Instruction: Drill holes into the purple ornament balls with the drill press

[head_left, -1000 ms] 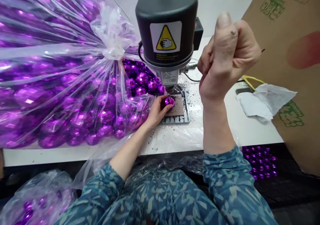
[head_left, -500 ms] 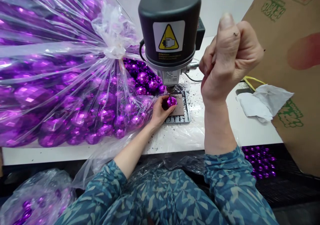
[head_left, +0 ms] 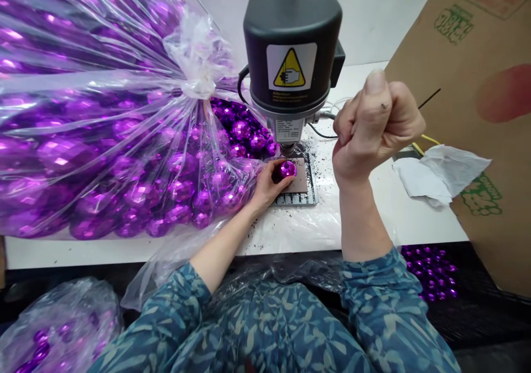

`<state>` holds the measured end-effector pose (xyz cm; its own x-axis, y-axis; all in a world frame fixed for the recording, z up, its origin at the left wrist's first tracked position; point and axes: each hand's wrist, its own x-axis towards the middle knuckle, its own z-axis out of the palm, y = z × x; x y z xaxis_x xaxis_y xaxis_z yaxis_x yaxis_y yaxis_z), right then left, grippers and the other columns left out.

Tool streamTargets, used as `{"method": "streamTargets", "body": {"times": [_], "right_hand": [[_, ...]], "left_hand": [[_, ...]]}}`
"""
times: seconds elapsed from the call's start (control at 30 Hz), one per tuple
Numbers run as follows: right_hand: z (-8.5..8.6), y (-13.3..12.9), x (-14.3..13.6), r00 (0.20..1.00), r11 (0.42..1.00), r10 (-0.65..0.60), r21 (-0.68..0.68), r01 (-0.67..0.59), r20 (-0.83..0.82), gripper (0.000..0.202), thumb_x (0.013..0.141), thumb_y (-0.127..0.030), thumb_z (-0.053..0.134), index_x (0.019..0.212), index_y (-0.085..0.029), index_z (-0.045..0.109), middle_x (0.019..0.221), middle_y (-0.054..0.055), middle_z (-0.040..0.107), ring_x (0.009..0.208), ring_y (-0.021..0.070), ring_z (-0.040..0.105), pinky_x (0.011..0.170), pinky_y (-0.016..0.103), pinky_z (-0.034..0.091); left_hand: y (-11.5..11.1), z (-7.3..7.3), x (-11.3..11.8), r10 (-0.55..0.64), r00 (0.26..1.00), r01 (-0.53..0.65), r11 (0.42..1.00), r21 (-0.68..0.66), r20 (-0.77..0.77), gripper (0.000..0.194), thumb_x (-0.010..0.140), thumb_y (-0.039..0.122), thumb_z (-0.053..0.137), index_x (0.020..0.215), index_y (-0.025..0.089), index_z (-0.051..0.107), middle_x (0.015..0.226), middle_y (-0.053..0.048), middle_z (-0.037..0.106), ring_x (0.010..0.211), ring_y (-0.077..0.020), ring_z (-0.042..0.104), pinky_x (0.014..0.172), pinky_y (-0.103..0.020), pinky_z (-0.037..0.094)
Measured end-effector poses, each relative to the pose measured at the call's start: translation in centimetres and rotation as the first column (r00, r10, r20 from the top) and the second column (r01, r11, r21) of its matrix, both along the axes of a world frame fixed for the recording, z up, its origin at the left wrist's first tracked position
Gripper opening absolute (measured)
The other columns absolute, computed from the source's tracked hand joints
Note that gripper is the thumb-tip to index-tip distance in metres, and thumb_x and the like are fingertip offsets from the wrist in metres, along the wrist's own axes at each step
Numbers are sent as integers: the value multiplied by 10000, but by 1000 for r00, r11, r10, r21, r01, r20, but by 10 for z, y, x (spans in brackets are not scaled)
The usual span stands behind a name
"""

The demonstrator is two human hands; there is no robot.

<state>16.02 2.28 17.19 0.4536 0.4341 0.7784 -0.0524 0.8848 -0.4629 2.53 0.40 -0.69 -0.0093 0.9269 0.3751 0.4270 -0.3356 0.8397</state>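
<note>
Between the thumb and fingers of my left hand (head_left: 269, 186) is a shiny purple faceted ball (head_left: 288, 169), with a dark spot like a hole on its upper side. The ball rests on a small tan board (head_left: 297, 182), over the slotted metal base (head_left: 305, 198) of a black bench drill press (head_left: 290, 46). Its chuck (head_left: 286, 149) hangs just above the ball. My right hand (head_left: 375, 124) is raised at the machine's right side, its fist closed around the feed lever (head_left: 327, 115). Most of that lever is hidden by my fingers.
A large knotted clear bag (head_left: 194, 85) of purple balls fills the table's left side. Loose purple balls (head_left: 240, 129) lie behind it. White paper (head_left: 431, 176) and a cardboard box (head_left: 464, 113) stand at right. Dark shavings dot the white table (head_left: 286, 229).
My right fist has come lower and tilted on the lever. The bit, earlier at the ball's top, now appears clear of it. The view has shifted slightly; my left hand keeps its pinch.
</note>
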Motion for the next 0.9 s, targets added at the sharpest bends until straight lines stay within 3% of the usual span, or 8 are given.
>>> {"method": "streamTargets", "body": {"times": [0.27, 0.43, 0.67, 0.77, 0.9], "right_hand": [[-23, 5, 4, 999, 996, -50, 71, 51, -22, 572, 903, -403, 631, 565, -182, 224, 431, -78, 216, 379, 16, 253, 434, 246, 192], [-32, 3, 5, 996, 996, -83, 35, 84, -27, 618, 870, -463, 632, 594, -194, 149, 431, -79, 173, 364, 28, 227, 418, 250, 203], [-44, 12, 6, 999, 965, -47, 259, 45, 1, 517, 875, -248, 581, 598, -179, 151, 408, -84, 205, 326, 31, 227, 363, 223, 191], [-52, 15, 7, 999, 946, -46, 322, 40, 10, 540, 861, -240, 590, 607, -185, 117, 381, -95, 184, 300, 33, 185, 331, 221, 157], [-41, 13, 7, 998, 963, -57, 263, 53, 8, 580, 870, -281, 616, 591, -191, 116, 382, -92, 166, 294, 33, 184, 326, 233, 150]], "left_hand": [[0, -2, 1, 11, 1000, -11, 1000, -4, -3, 500, 813, 329, 825, 1245, 206, 608, 1188, -102, 730, 1077, -244, 712, 953, -422, 578], [-1, -2, 1, 21, 1000, -21, 1000, -2, 13, 502, 799, 326, 837, 1233, 199, 617, 1177, -104, 736, 1059, -244, 718, 937, -421, 582], [0, -1, 2, 25, 1000, -25, 1000, -10, 11, 508, 796, 331, 841, 1235, 202, 619, 1178, -107, 737, 1056, -250, 721, 928, -432, 590], [-1, 0, 3, 31, 999, -30, 999, -24, 15, 512, 797, 336, 841, 1237, 201, 617, 1171, -107, 740, 1048, -250, 725, 918, -432, 594], [-2, 0, 3, 24, 999, -23, 999, -27, 37, 507, 797, 318, 841, 1232, 195, 611, 1158, -103, 742, 1036, -241, 726, 914, -423, 593]]}}
